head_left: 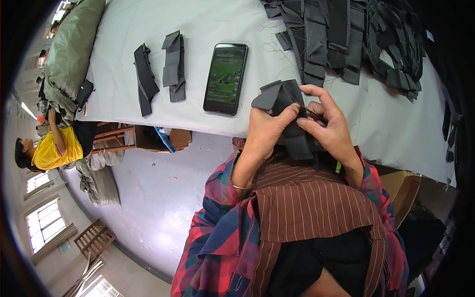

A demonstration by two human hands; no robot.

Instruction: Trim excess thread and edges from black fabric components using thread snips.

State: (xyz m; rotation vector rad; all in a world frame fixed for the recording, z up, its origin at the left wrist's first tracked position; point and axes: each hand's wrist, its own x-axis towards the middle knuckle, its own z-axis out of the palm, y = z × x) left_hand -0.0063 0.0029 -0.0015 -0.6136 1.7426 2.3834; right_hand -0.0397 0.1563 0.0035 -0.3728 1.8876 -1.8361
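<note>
My left hand [267, 126] grips a folded dark grey fabric strip [299, 141], its thumb pressed on the cloth. The strip's folded upper end sticks up past the fingers, and its lower end hangs in front of my apron. Close against it, my right hand [329, 123] is closed on a small dark tool that looks like thread snips [313, 115], mostly hidden by the fingers. The snips' tip reaches the edge of the strip. Two similar strips, one narrow [145, 81] and one folded wider [174, 67], lie on the table to the left.
A phone with a lit screen [225, 79] lies on the white-covered table [198, 24]. Heaped dark strips [341, 39] with loose threads cover the far right. A green-grey sack [74, 49] rests at the left; a person in yellow [58, 148] works beyond. Boxes stand beneath the table.
</note>
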